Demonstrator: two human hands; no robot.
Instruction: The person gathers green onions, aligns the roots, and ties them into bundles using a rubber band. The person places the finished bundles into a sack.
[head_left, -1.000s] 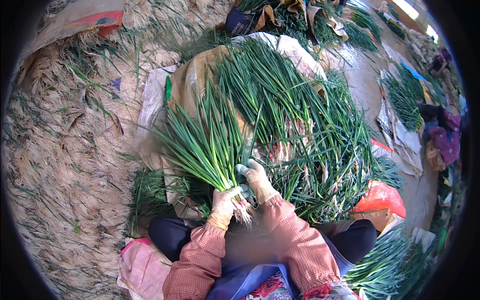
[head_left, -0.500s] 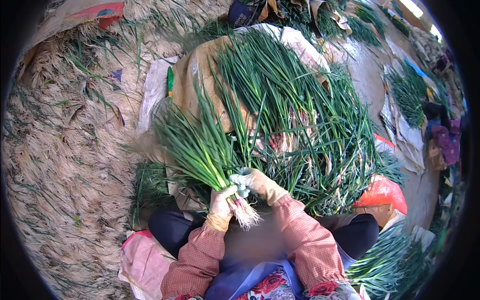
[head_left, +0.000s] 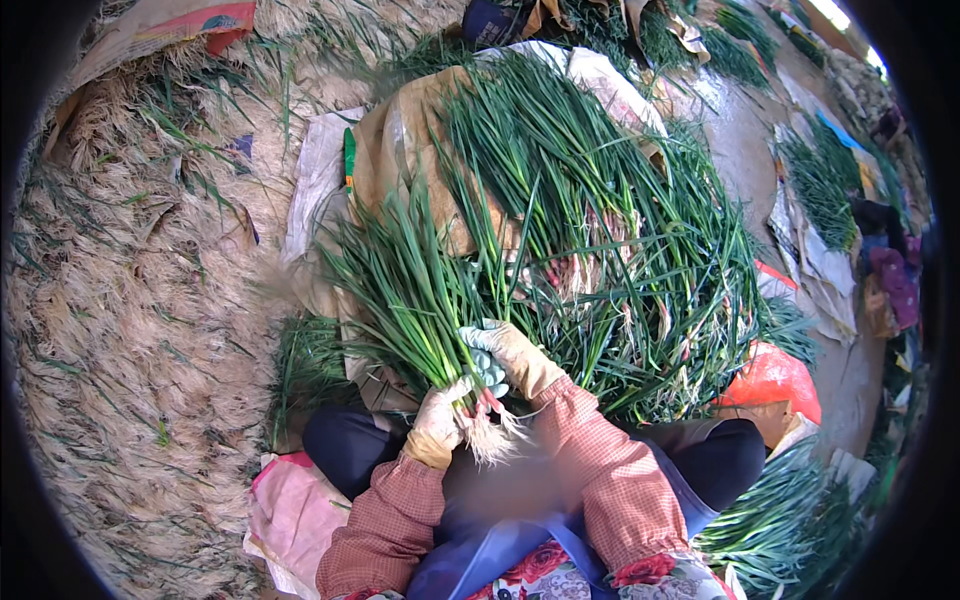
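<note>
A bunch of green onions (head_left: 415,295) with long green leaves and pale, reddish-based roots is held low in front of me. My left hand (head_left: 440,415), in a pale glove, is closed round the bunch just above the roots. Against the right side of the same stalks, my right hand (head_left: 505,358), gloved in cream and light blue, has its fingers bent round them. Roots hang down below both hands. Beyond the hands, a heap of more green onions (head_left: 560,150) lies over brown and white sacking (head_left: 400,130), some with red-and-white bases showing.
Dry pale roots and trimmings (head_left: 140,370) cover the ground to the left. A red plastic bag (head_left: 775,380) sits by my right knee, with more green leaves (head_left: 770,520) below it. A pink sack (head_left: 290,515) lies by my left knee. Other bundles (head_left: 815,185) rest at the far right.
My right hand has moved slightly up along the stalks and its fingers now lie further round them. The bunch and left hand have shifted a little; the left hand keeps its hold.
</note>
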